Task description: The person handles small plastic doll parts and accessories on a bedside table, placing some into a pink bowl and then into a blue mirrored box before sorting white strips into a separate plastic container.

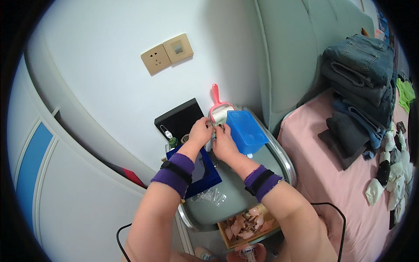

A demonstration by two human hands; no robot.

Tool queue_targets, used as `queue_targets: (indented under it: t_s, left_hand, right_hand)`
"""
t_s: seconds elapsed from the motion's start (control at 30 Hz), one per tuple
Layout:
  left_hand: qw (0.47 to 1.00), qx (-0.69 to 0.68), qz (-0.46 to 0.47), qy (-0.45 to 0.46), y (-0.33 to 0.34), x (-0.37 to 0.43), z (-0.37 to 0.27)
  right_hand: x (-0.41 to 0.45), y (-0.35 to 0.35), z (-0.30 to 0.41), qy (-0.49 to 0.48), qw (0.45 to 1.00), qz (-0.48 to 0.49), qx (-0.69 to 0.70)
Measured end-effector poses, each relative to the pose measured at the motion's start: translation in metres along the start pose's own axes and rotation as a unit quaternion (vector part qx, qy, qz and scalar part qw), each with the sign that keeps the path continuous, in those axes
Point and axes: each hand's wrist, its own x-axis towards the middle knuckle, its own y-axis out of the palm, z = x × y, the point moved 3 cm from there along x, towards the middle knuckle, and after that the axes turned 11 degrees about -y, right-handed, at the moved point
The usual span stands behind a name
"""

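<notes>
Both my hands are close together over the back of a grey-green bedside table [235, 199]. My left hand [200, 131] and my right hand [224, 142] have their fingertips around something small that the fingers mostly hide. Just right of them stands a blue translucent plastic box [247, 131]. Behind the fingers lies a lint roller [222, 113] with a pink handle, leaning near the wall. A black box [180, 114] is behind my left hand, with a green-capped bottle [173, 142] in front of it. Under my left forearm is a dark blue box [209, 175].
Clear plastic bags [211, 196] lie near the table's front. Below, an open wooden drawer [240, 244] holds pink items. To the right, a pink-sheeted bed [314, 140] bears folded jeans [366, 59] and several socks [374, 191]. A padded headboard [291, 59] and wall sockets [156, 60] are behind.
</notes>
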Motion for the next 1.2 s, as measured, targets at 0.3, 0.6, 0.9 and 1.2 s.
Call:
queue_targets:
  t_s: [0.3,0.6,0.9,1.2]
  left_hand:
    - [0.993,0.113,-0.023,0.009,0.03,0.051,0.029]
    - [0.996,0.08,-0.009,0.048,0.035,0.044,0.029]
    - [0.989,0.072,-0.072,0.103,0.005,0.012,0.003]
    - [0.972,-0.009,-0.151,0.179,-0.075,-0.09,-0.038]
  right_hand:
    - [0.019,0.02,-0.018,0.004,1.0,-0.005,-0.022]
    - [0.018,0.027,-0.035,-0.043,0.999,-0.014,-0.017]
    - [0.021,0.014,-0.02,-0.11,0.99,-0.066,0.064]
    - [-0.016,-0.05,0.058,-0.191,0.952,-0.128,0.201]
